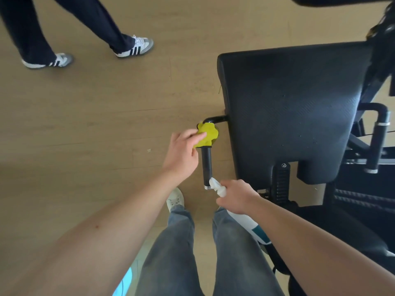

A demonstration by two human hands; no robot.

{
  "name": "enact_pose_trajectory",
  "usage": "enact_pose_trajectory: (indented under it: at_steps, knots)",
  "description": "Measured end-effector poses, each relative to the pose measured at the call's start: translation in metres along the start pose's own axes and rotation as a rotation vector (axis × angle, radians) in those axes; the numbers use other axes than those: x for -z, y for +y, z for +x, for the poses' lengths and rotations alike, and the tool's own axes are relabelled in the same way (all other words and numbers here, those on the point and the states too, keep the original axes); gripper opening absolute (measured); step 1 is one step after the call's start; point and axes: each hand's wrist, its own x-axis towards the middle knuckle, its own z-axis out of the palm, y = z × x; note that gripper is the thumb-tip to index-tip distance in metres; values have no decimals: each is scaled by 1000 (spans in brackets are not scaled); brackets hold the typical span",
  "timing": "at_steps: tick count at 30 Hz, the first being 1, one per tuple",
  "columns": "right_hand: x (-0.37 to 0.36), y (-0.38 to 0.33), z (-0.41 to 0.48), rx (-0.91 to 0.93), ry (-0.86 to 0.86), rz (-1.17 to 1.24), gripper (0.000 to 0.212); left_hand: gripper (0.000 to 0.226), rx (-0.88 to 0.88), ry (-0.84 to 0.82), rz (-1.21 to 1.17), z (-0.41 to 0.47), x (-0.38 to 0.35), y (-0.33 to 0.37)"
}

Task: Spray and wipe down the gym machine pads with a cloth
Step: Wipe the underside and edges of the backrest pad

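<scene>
The left hand grips a crumpled yellow cloth against the black side handle of the gym machine. Its fingers curl over the near side of the cloth. The bunched fabric sticks out past the fingertips toward 1 o'clock and covers the bar just below its bend. The rest of the handle runs bare from the cloth toward 6 o'clock, down to a metal end cap.

The right hand is clenched round the neck of a white spray bottle. The nozzle pokes out of the fist toward 11 o'clock and sits just beside the handle's end cap. The bottle's body trails back toward 5 o'clock under the forearm.

The large black seat pad lies at 3 o'clock from the cloth, close to it but not touching either hand. A second handle stands on the pad's far side.

On the wooden floor, at 10 o'clock from the cloth and well apart, are another person's striped trainers.
</scene>
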Motion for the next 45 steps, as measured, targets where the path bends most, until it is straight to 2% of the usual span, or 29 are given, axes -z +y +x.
enact_pose_trajectory:
  at_steps: [2,5,9,13,16,20,24,27,32,34,36,39,41,45]
  knots:
    - [-3,4,0,-2,-8,-29,44,62,-144,-16,175,-10,-4,-5]
    - [-3,4,0,-9,-73,-37,50,59,-208,-73,271,-22,-12,-8]
    - [-4,7,1,-32,-76,-45,37,62,-209,-132,350,-37,-20,-9]
    - [1,18,4,-60,64,136,46,73,-176,-351,467,-58,-35,-14]
    - [7,29,10,-112,107,285,56,71,-113,-467,493,-69,-58,-22]
    - [12,41,17,-139,120,327,52,32,185,-265,79,-61,-82,-4]
    - [13,45,24,-119,135,318,49,35,455,-64,-109,-33,-91,20]
    - [13,46,28,-102,121,271,48,37,427,58,-123,-2,-84,20]
    - [17,49,33,-92,114,258,43,40,105,128,6,29,-79,5]
    - [19,50,34,-91,113,259,42,47,19,90,146,20,-91,-1]
    - [20,50,37,-94,111,269,41,64,22,-40,289,4,-105,-3]
    - [20,50,37,-94,98,272,44,85,303,-204,46,-14,-118,0]
    - [19,53,37,-98,91,279,44,99,423,-186,-92,-17,-119,3]
    - [19,57,41,-96,88,306,39,124,441,21,-300,13,-108,-4]
